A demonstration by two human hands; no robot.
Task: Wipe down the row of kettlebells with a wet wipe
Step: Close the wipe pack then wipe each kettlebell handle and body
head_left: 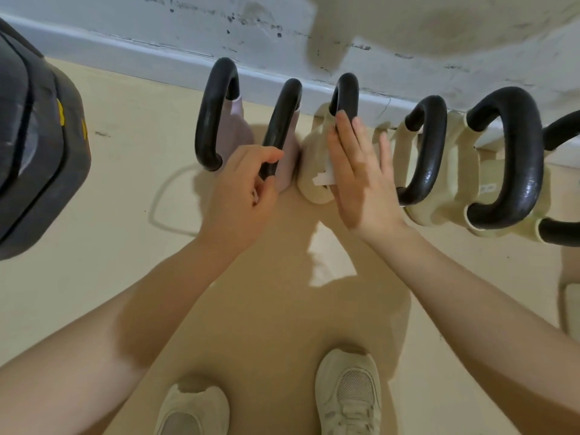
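Row: five kettlebells and part of a sixth stand on the floor (125, 171) along the foot of the wall (408, 51), handles up.
Kettlebell being wiped: the cream kettlebell (314, 158), third from the left end of the row, touching its mauve neighbour.
Wet wipe: the wet wipe (326, 177) shows only as a white scrap under the right palm, against the cream body near the side facing the person.
Right hand: the right hand (361, 177) lies flat on the wipe, fingers (345, 130) straight and slightly apart, tips reaching the base of the black handle.
Left hand: the left hand (241, 186) has its fingers curled round the near end of the handle of the second mauve kettlebell (282, 127), seemingly steadying it.
Risk, wipe: held by flat pressure alone, it could bunch or slide out from under the palm on a long stroke, leaving bare skin rubbing the shell.
Risk, coverage: the wall-side face and the inside of the handle are hard to reach from here and may be skipped.
Risk, tipping: a sideways push could rock the cream kettlebell into its neighbours; fingers between bodies could get pinched, and the shoes (348, 394) stand near the row.
Other: a dark padded object (34, 146) sits at the left edge, well apart.
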